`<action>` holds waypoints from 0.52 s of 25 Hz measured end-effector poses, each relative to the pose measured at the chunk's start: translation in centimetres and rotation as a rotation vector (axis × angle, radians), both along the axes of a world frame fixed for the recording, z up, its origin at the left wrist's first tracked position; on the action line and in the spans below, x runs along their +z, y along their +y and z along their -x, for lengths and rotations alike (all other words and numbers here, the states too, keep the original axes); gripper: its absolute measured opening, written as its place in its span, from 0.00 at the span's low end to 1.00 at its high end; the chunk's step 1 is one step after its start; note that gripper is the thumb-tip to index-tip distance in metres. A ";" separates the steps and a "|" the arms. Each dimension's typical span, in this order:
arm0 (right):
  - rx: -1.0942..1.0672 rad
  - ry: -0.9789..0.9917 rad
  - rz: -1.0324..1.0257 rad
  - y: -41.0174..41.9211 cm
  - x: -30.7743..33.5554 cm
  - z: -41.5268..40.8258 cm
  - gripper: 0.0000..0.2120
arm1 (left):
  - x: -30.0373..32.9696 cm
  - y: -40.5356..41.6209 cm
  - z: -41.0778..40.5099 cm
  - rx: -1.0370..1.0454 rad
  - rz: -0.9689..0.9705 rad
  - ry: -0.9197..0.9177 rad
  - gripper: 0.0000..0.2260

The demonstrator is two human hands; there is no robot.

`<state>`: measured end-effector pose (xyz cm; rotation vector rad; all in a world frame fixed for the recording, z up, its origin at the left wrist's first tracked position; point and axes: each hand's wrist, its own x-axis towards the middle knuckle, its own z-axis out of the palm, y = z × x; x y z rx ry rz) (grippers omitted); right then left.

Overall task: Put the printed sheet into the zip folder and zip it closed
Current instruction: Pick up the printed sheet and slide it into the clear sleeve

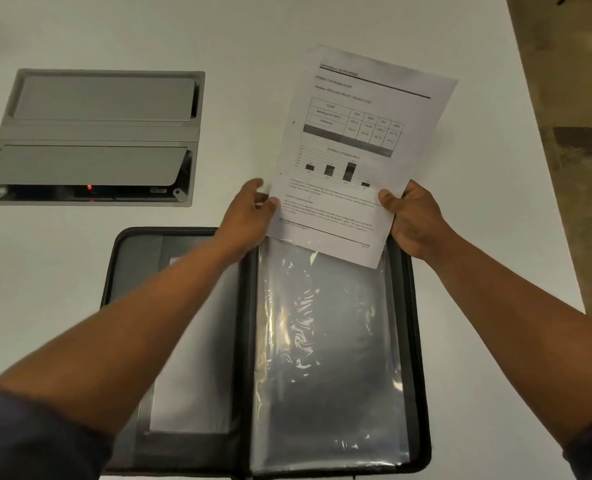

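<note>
Right hand (413,220) and left hand (249,216) gripping 1 printed sheet (357,147) above 1 open zip folder (322,341).

white table (80,271), grey cable box (93,136), carpet (571,98)

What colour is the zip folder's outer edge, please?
Black, in the head view: zip folder.

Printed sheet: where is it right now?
In the head view the printed sheet is right of centre, held at its bottom corners by the left hand and right hand, its lower edge overlapping the top of the open zip folder.
</note>
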<state>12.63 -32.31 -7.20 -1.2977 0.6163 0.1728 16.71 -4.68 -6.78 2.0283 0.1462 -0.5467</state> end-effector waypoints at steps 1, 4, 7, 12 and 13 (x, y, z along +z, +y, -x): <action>-0.002 0.006 -0.004 -0.1 -0.2 -0.1 0.15 | 0.1 0.6 -0.8 -0.094 0.026 0.073 0.17; -0.011 0.023 -0.032 -0.2 -0.8 -0.2 0.16 | -0.1 1.6 -2.3 -0.281 -0.014 0.137 0.10; -0.007 0.041 -0.056 -0.5 -1.3 -0.2 0.17 | -0.2 1.5 -3.2 -0.305 0.044 0.212 0.11; 0.010 0.078 -0.097 -1.1 -1.9 -0.4 0.17 | -0.4 1.5 -3.7 -0.352 0.182 0.324 0.12; 0.019 0.080 -0.099 -1.1 -1.9 -0.4 0.17 | -0.5 1.5 -3.7 -0.362 0.176 0.328 0.12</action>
